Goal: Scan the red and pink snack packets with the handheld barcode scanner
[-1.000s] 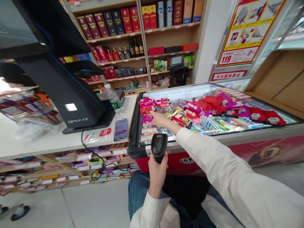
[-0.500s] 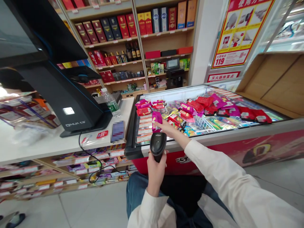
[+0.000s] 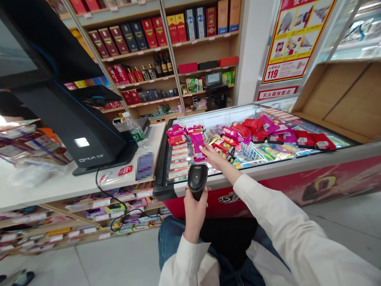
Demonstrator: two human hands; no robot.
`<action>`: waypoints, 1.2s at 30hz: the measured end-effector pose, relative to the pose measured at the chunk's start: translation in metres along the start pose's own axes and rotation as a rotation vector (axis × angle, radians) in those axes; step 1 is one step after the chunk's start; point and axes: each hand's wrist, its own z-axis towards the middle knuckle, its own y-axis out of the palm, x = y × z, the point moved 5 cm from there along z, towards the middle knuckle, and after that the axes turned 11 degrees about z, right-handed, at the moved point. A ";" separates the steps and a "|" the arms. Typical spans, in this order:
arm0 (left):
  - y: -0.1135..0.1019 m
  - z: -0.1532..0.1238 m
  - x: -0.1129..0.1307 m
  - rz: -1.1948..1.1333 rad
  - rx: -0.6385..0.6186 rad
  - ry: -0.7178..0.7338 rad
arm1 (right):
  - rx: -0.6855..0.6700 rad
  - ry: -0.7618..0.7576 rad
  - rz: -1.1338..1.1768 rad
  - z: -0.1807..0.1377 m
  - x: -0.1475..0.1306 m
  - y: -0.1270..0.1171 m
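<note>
Head view: our left hand (image 3: 195, 210) grips a smooth black plastic scanner (image 3: 197, 178). Our right hand (image 3: 212, 157) pinches a glossy, crinkled magenta packet (image 3: 197, 147) above the glass-topped freezer (image 3: 268, 167).

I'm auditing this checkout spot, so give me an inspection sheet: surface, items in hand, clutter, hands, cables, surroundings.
Surface: white counter beside a glass-topped freezer chest.
Items in hand: black barcode scanner; pink snack packet, held upright above the freezer glass.
Clutter: red and pink packets piled on the freezer lid; water bottle, small red card on the counter.
Hands: left hand grips the scanner; right hand holds the packet in its fingers.
Cables: black cable runs from the register terminal over the counter edge.
Surroundings: shelves of boxed liquor; red-and-yellow poster.
</note>
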 end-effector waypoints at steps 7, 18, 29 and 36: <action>0.001 0.000 -0.003 0.017 -0.008 0.008 | 0.010 0.050 0.124 -0.002 -0.003 0.004; -0.003 -0.003 -0.004 -0.006 0.025 0.011 | 0.079 -0.226 -0.414 -0.021 -0.053 -0.006; -0.001 0.005 -0.026 0.003 0.021 -0.013 | 0.341 -0.417 -1.527 -0.028 -0.124 -0.044; -0.006 0.006 -0.035 0.012 0.040 -0.042 | 0.030 -0.393 -1.524 0.060 -0.107 0.028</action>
